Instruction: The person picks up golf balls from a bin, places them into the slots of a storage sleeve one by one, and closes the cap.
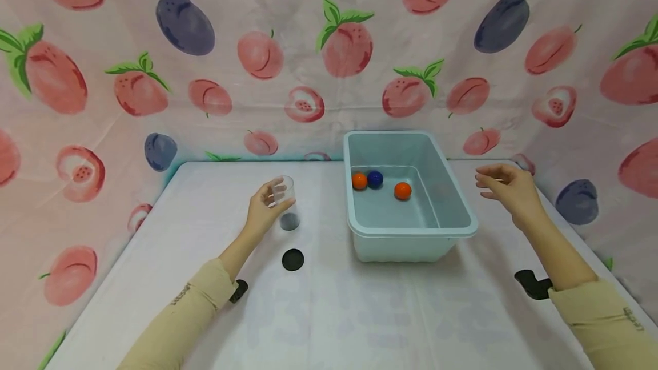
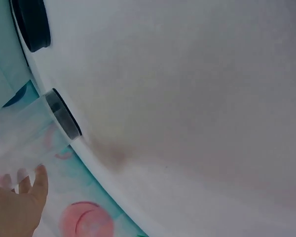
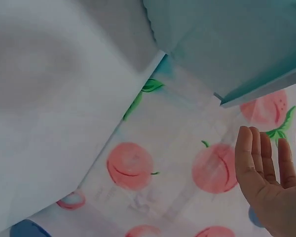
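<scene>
while the right grip (image 1: pixel 508 188) hovers loose, the left grip (image 1: pixel 264 208) holds a clear, dark-bottomed cylinder (image 1: pixel 288 189).

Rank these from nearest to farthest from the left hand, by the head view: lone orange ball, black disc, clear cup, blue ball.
1. Clear cup: held in the left hand.
2. Black disc: on the table, nearer the camera.
3. Blue ball: inside the bin, right of the hand.
4. Lone orange ball: same bin, farther right.
</scene>
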Demonstrator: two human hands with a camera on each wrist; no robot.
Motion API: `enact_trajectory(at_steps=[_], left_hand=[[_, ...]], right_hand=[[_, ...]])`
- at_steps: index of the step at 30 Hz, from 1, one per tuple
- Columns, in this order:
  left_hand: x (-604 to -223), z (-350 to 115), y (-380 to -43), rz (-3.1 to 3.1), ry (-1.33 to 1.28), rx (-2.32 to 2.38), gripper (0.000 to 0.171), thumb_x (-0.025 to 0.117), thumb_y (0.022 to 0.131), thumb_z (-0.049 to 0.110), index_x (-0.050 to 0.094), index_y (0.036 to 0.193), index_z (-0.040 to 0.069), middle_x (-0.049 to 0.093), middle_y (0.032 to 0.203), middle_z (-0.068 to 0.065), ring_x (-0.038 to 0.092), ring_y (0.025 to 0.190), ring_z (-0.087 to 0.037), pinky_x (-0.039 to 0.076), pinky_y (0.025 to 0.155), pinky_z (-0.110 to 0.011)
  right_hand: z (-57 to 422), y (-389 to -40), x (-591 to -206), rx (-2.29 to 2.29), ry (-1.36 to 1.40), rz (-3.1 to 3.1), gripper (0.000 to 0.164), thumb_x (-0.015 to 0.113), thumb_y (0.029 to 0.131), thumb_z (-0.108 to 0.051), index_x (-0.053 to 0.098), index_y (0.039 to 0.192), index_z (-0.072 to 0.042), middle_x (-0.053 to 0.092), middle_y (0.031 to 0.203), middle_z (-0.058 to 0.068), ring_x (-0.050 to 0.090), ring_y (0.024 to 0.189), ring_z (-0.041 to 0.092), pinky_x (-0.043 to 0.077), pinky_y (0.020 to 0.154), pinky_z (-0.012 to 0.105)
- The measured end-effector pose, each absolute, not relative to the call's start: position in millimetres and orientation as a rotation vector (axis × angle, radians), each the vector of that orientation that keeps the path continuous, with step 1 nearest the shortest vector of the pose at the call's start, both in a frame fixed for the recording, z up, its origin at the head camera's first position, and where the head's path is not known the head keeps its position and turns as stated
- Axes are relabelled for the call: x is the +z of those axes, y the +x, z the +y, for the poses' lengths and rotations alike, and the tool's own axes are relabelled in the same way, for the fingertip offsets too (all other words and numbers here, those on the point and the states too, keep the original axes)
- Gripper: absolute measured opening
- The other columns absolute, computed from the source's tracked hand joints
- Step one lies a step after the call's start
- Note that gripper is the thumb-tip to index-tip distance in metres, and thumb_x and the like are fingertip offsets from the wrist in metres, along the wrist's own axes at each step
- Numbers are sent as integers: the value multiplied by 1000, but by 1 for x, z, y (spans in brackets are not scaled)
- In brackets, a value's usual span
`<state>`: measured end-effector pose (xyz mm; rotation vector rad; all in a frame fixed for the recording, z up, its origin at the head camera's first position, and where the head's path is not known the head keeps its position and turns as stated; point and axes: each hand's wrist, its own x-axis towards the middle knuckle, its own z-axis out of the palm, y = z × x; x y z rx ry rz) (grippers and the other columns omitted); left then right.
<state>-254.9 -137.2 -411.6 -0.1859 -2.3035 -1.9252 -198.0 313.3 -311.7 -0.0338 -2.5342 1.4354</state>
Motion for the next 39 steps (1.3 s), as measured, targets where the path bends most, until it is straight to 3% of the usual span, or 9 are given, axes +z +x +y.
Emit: enact_trajectory(at_steps=[7, 13, 16, 21, 31, 36, 39], left_hand=[[-418, -136, -255, -2302, -262, -1859, 53, 70, 83, 3, 49, 131, 4, 55, 128, -23, 54, 119, -39, 53, 85, -24], [-411, -135, -251, -2305, -257, -1835, 52, 72, 82, 5, 51, 129, 2, 56, 127, -24, 55, 117, -42, 52, 79, -18], [-400, -133, -244, -2308, -254, -1837, 52, 71, 81, 3, 50, 129, -1, 56, 127, -27, 55, 116, -44, 53, 83, -25], [-389, -132, -237, -2301, -291, -1813, 52, 71, 81, 1, 49, 129, -6, 55, 125, -31, 54, 115, -47, 48, 96, -48], [-392, -136, -234, -2341, -288, -1795, 53, 71, 81, 3, 48, 128, -6, 55, 124, -30, 53, 117, -46, 43, 102, -48], [-392, -134, -237, -2334, -298, -1797, 54, 71, 81, 2, 47, 129, -6, 55, 124, -30, 53, 117, -45, 43, 102, -47], [-392, -133, -238, -2326, -288, -1801, 54, 71, 81, 2, 48, 129, -6, 56, 124, -30, 53, 117, -44, 42, 103, -47]], right_hand=[[306, -206, -293, 1389, 8, -2610, 47, 56, 94, -28, 50, 120, 11, 55, 83, -26, 55, 72, -17, 51, 63, 8], [291, -218, -276, 1269, 53, -2762, 44, 53, 96, -25, 50, 124, 9, 59, 103, 3, 53, 72, -17, 53, 66, 11], [282, -225, -265, 1270, 98, -2828, 44, 54, 96, -25, 51, 125, 8, 61, 102, 3, 55, 73, -14, 55, 69, 17], [267, -237, -248, 1361, 129, -2912, 46, 56, 95, -27, 50, 127, 6, 60, 90, -15, 60, 75, -8, 57, 74, 24], [239, -260, -228, 1383, 196, -3104, 43, 53, 96, -27, 49, 127, 3, 63, 106, 5, 61, 81, 6, 58, 75, 30], [233, -277, -216, 1289, 323, -3256, 47, 46, 99, -31, 44, 134, 0, 54, 125, 21, 61, 99, 22, 56, 83, 39], [228, -289, -213, 1247, 338, -3331, 51, 45, 99, -34, 41, 137, 0, 48, 130, 25, 57, 107, 30, 54, 86, 44]])
